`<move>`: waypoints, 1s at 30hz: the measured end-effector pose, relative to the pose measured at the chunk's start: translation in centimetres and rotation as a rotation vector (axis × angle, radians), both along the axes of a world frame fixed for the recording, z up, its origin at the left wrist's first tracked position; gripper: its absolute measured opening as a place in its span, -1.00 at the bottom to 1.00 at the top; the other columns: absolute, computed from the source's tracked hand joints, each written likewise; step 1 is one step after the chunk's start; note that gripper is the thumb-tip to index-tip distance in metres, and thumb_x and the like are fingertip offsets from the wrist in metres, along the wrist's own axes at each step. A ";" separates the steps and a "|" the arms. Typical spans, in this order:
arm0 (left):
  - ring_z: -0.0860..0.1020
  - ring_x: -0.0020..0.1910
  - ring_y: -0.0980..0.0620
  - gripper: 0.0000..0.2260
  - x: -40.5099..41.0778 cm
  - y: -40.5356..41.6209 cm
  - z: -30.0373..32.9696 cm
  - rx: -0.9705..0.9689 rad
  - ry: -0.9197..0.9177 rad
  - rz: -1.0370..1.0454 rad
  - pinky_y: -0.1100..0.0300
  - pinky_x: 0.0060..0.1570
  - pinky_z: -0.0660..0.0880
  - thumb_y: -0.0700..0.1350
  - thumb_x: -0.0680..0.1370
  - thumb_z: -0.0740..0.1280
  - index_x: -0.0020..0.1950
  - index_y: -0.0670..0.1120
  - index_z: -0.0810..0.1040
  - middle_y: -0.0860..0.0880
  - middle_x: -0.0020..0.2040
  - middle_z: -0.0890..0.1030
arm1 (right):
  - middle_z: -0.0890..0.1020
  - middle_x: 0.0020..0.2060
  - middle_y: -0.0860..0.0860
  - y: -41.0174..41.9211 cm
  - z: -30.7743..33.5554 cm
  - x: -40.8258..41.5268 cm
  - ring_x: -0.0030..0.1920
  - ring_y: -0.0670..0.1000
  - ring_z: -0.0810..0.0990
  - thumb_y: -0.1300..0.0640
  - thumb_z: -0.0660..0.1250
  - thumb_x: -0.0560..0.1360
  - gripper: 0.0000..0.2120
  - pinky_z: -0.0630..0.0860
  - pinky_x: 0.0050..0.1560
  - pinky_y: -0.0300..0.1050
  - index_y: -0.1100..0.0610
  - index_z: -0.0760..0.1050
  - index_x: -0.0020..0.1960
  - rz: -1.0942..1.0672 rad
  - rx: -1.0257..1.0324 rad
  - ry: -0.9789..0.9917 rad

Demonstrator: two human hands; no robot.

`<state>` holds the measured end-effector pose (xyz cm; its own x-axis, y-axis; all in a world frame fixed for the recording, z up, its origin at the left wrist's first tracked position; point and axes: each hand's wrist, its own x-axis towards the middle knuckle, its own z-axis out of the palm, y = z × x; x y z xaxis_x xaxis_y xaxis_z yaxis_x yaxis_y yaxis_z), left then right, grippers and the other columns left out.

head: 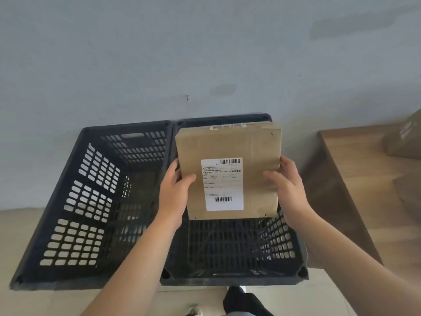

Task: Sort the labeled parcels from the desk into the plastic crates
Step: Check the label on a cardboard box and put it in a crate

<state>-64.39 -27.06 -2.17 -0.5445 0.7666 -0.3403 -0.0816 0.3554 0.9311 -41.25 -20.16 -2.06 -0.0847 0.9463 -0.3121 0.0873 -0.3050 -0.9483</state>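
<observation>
Both hands hold one flat cardboard parcel (pixel 227 172) over the right crate (pixel 230 247). Left hand (pixel 174 190): thumb lies across the parcel's top face, fingers (pixel 175 166) curl round its left edge. Right hand (pixel 287 185): thumb on the top face, fingers (pixel 286 165) wrapped round the right edge. So each set of fingers pinches an edge of the parcel; neither is spread free. White shipping label (pixel 223 184) faces up, barcodes visible, text too small to read.

Parcel hangs between the two sets of fingers, above the crate's far half, not yet resting on the crate floor. Left crate (pixel 91 201) sits just beside the left fingers, touching the right crate along one wall; no parcels visible inside it.

Judgement on the step: this is the lowering and release. Keep the parcel level, bring it down inside the walls, let the near edge clear the rim, then open both grips together so it lands flat, label up. Releasing one side early would likely tip it against the perforated wall.

Surface (pixel 355 179): wooden, to the right of the right fingers, carrying at least one more wrapped package (pixel 403 137) near its far end, blurred. Crates stand on a pale floor (pixel 13 224) against a plain grey wall (pixel 159 53). A dark shoe (pixel 237 297) shows below the near crate rim.
</observation>
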 end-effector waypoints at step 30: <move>0.36 0.48 -0.17 -0.30 -2.3 15.2 -18.4 -0.531 -0.147 -0.113 -0.01 0.19 0.35 -0.14 0.57 0.34 0.67 0.05 0.14 -0.08 0.59 0.32 | 0.31 0.52 0.02 13.8 -21.0 -9.4 0.34 0.15 0.46 0.12 0.29 0.58 -0.40 0.52 0.20 0.07 -0.15 0.26 0.57 -0.010 -0.371 -0.458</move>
